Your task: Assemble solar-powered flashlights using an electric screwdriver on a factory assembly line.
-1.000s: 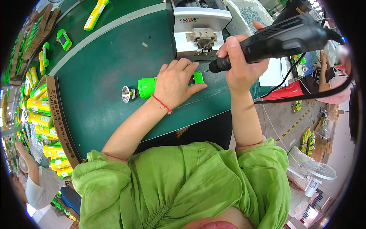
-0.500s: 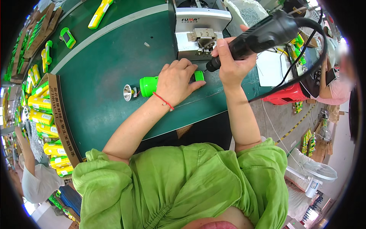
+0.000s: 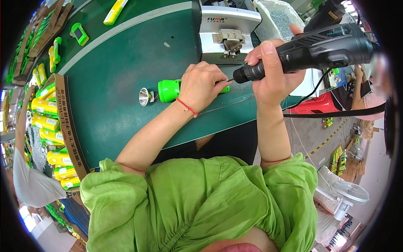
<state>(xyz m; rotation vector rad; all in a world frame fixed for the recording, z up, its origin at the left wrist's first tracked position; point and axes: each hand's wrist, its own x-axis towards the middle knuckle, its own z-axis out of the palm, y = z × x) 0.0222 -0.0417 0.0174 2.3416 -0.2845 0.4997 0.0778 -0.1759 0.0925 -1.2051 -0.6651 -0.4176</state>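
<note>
A green flashlight body [image 3: 168,90] lies on its side on the green table, mostly covered by my left hand [image 3: 200,86]. Its silvery reflector [image 3: 144,97] sits detached to the left, joined by a short red wire. The thumb and forefinger of this hand are pinched together at the tip of the bit, over the handle's right end; anything between them is too small to make out. My right hand [image 3: 275,77] is wrapped round a black electric screwdriver [image 3: 321,47], held nearly level with its bit pointing left at those fingertips.
A silver machine [image 3: 228,35] stands just beyond my hands, with a white bin of small screws [image 3: 282,21] beside it. At left a cardboard box [image 3: 69,126] holds several yellow-green flashlights. More flashlight parts [image 3: 79,34] lie at far left. A black cable [image 3: 336,113] crosses at right.
The screwdriver has swung flatter and shifted right with my right hand. My left thumb and forefinger have come together at the bit. The view has shifted slightly.
</note>
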